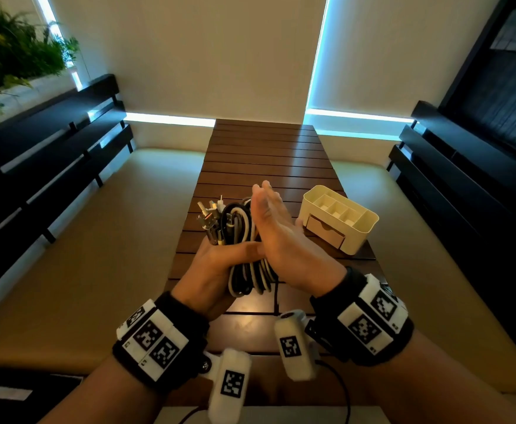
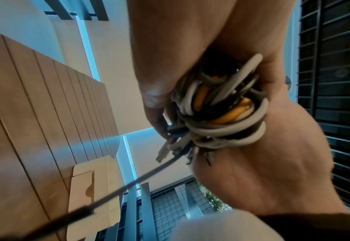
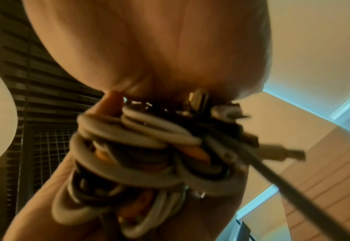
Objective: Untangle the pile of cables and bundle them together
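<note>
Both hands: left hand grips one cable bundle, right hand flat against it.

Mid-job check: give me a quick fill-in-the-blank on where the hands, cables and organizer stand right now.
1. The cable bundle is gripped in the person's ____ hand.
2. The right hand lies against the bundle with its fingers ____.
3. The cream organizer stands on the slatted wooden ____.
4. The connector ends stick out at the ____ of the bundle.

Missing words: left; straight; table; top
</note>
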### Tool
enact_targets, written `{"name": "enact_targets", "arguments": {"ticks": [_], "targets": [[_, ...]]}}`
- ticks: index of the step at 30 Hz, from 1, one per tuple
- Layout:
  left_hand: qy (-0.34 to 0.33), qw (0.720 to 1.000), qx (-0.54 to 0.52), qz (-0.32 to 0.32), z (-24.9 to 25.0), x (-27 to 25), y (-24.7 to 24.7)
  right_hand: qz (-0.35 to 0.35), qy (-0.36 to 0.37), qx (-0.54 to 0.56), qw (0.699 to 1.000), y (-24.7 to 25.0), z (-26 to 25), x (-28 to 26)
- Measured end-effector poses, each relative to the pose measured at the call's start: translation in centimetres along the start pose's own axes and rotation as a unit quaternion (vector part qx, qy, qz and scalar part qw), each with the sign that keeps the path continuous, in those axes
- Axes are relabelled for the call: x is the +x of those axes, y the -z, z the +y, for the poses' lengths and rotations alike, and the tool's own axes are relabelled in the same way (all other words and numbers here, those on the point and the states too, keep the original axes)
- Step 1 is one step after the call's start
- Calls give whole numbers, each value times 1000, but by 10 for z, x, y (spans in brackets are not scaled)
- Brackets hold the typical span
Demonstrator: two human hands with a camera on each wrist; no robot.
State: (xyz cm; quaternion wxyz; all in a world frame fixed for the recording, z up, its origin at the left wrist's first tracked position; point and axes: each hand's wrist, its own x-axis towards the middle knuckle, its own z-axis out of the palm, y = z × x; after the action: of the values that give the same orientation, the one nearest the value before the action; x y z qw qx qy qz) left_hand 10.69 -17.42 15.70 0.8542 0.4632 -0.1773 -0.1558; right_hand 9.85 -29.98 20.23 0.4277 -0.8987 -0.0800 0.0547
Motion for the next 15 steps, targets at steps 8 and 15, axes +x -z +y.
{"name": "enact_targets", "arguments": {"ticks": [8, 15], "targets": [[23, 999, -24, 4, -1, -2, 5, -34, -4, 48, 998, 1, 2, -4], [45, 997, -61, 33, 7, 3, 14, 61, 16, 386, 920, -7, 16, -10]]}}
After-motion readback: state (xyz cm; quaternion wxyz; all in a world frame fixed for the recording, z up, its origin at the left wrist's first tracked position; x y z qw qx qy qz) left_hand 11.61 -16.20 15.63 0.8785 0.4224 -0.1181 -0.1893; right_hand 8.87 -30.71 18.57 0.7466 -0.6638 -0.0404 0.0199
